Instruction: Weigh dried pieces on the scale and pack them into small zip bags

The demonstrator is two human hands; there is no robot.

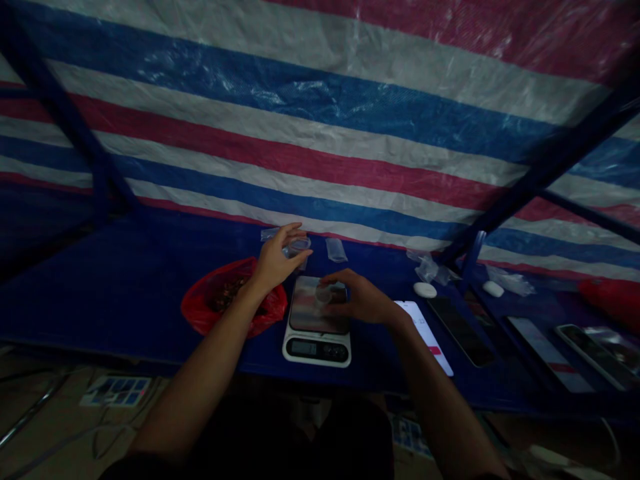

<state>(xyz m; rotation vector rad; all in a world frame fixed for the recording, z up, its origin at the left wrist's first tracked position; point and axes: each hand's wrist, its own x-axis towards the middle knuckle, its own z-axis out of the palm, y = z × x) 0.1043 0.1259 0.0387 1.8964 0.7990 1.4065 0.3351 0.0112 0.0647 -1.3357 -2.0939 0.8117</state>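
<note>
So, L hand (278, 261) grips a clear cup (299, 245) over the bench (125, 287), just past the scale's (317, 349) far edge; R hand (359, 297) grips a small clear pc. (323, 295) over its plate (306, 313). Red bag (199, 310) w/ brown bits (226, 295) sits just left.

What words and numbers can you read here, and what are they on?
None that I can read for sure.
Scale display: faint marks, too dim and blurred.
Scale buttons: markings too small.
Bright phone beside the right arm: dark marks, maybe digits, too blurred; nothing readable on its red patch.
Farther lit phone: too blurred.
</note>
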